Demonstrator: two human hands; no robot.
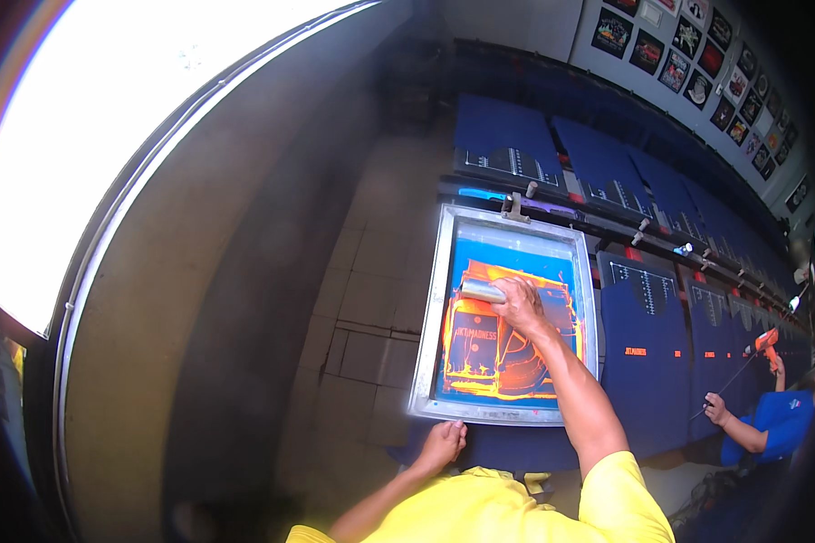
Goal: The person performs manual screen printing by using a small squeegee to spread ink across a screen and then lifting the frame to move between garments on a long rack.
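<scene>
My right hand is wrapped round a silver-handled squeegee, which rests on the mesh of a screen-printing frame. Bright orange ink is smeared over the blue mesh, around and below the squeegee, with a design showing through it. Just below the frame's near edge, my left hand is closed, its fingers curled; whatever they may hold is hidden. Dark navy fabric lies under and in front of the frame.
A metal clamp sits at the frame's far edge, on a long rail. Navy fabric panels line the table to the right, some with orange print. A co-worker in a blue sleeve holds an orange gun-shaped tool. Tiled floor lies left.
</scene>
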